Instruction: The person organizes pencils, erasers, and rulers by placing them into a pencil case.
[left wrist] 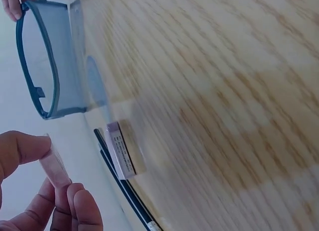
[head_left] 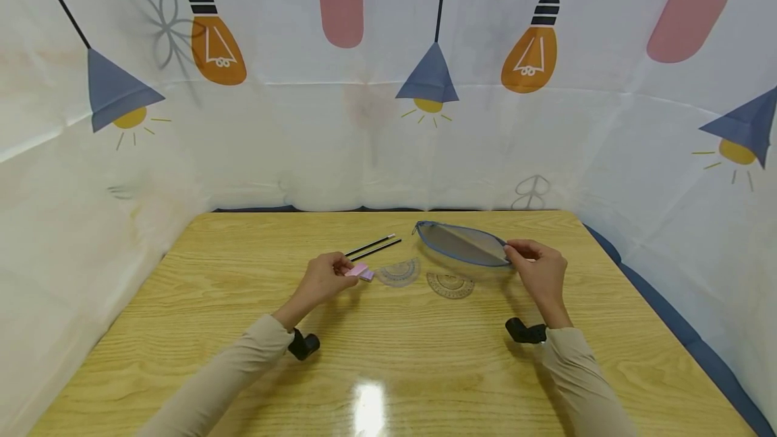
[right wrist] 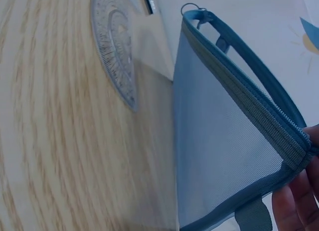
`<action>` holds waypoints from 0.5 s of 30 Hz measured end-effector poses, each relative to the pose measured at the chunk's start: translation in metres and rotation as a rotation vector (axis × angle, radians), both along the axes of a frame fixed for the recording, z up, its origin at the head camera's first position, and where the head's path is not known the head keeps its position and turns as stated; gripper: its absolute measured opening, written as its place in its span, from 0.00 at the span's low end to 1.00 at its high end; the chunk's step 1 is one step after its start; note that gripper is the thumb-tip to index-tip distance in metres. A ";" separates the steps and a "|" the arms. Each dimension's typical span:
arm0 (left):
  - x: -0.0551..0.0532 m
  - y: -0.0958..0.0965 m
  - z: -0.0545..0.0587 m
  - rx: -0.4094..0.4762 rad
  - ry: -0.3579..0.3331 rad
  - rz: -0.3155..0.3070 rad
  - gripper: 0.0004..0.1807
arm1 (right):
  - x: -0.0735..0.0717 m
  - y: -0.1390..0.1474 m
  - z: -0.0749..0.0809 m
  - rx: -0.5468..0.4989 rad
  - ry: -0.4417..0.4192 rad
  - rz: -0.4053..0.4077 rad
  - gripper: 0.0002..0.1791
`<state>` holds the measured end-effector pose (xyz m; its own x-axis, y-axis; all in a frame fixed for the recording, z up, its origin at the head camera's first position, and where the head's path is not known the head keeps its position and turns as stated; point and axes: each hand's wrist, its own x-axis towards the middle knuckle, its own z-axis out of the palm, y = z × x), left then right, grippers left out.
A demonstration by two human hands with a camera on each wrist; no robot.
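Note:
Between thumb and fingertips, my left hand (head_left: pixel 323 282) pinches a small pink eraser (left wrist: pixel 55 167), lifted above the table. Just beyond it, a lilac eraser (left wrist: pixel 119 151) with a printed label lies on the wood. My right hand (head_left: pixel 540 276) grips one end corner of a blue-edged mesh zipper pouch (right wrist: pixel 224 121). The pouch stands on its long edge with the zipped mouth gaping, as the left wrist view shows. A ring hangs at its far corner. Nearest the pouch is a clear protractor (head_left: pixel 450 286), flat on the table.
A second clear protractor (head_left: pixel 397 274) lies to the right of the lilac eraser. Behind the left hand, two dark pencils (head_left: pixel 378 248) lie side by side. The wooden table (head_left: pixel 388 342) ends at a white printed curtain (head_left: pixel 315 147) at the back and sides.

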<state>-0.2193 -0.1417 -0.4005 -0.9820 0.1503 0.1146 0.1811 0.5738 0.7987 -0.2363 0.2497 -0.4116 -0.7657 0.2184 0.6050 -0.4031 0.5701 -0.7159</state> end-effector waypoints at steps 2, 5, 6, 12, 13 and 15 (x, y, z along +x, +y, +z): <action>0.000 0.002 0.001 0.001 0.008 -0.004 0.08 | 0.000 0.000 0.001 0.007 -0.006 -0.007 0.06; 0.001 0.005 0.004 0.014 0.005 0.001 0.08 | -0.001 -0.001 0.001 0.019 -0.022 -0.021 0.07; 0.001 0.006 0.005 0.018 0.004 0.001 0.08 | -0.002 -0.001 0.001 0.020 -0.032 -0.028 0.07; 0.001 0.012 0.012 0.056 -0.008 0.001 0.08 | -0.001 -0.006 0.005 -0.027 -0.066 -0.034 0.07; 0.001 0.013 0.013 0.065 -0.011 0.001 0.08 | 0.000 -0.006 0.005 -0.038 -0.066 -0.030 0.08; 0.000 0.015 0.014 0.076 -0.015 0.004 0.08 | 0.000 -0.007 0.006 -0.055 -0.063 -0.027 0.08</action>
<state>-0.2191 -0.1267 -0.3866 -0.9842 0.1380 0.1105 0.1664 0.5121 0.8427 -0.2366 0.2427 -0.4057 -0.7953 0.2712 0.5422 -0.3408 0.5396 -0.7699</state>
